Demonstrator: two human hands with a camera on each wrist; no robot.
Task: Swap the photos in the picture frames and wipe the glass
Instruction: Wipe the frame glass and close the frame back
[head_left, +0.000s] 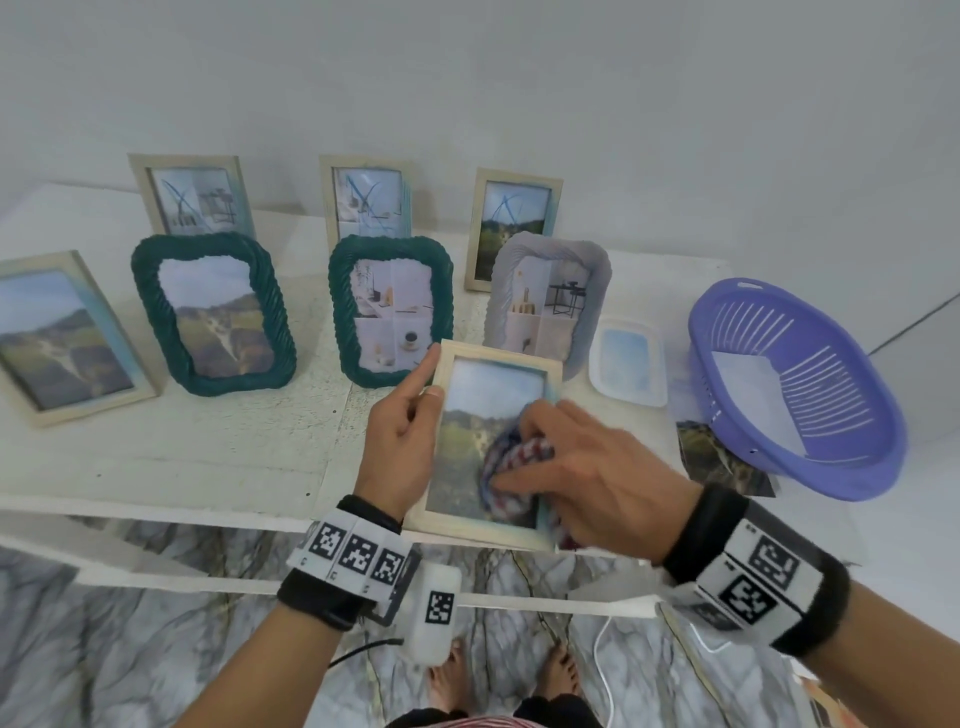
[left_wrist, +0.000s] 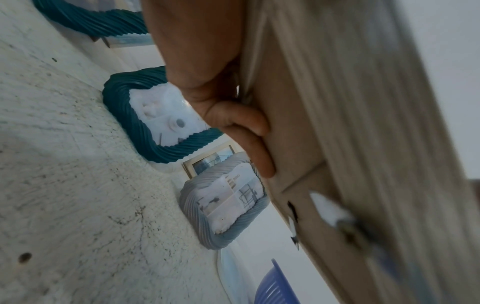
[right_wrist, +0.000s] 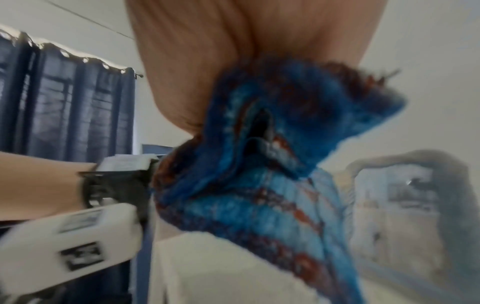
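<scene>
A light wooden frame (head_left: 493, 364) with a landscape photo is held tilted above the table's front edge. My left hand (head_left: 402, 436) grips its left side, forefinger stretched along the edge; the fingers (left_wrist: 249, 131) curl onto the frame's back (left_wrist: 324, 144). My right hand (head_left: 587, 467) holds a bunched blue, red and white checked cloth (head_left: 511, 457) pressed against the glass. The right wrist view shows the cloth (right_wrist: 259, 164) blurred under my palm.
Several other frames stand on the white table (head_left: 208, 447): wooden ones at the back, two dark green (head_left: 213, 317) (head_left: 389, 312) and a grey one (head_left: 550, 291). A loose glass pane (head_left: 628, 358), a loose photo (head_left: 717, 457) and a purple basket (head_left: 800, 384) lie right.
</scene>
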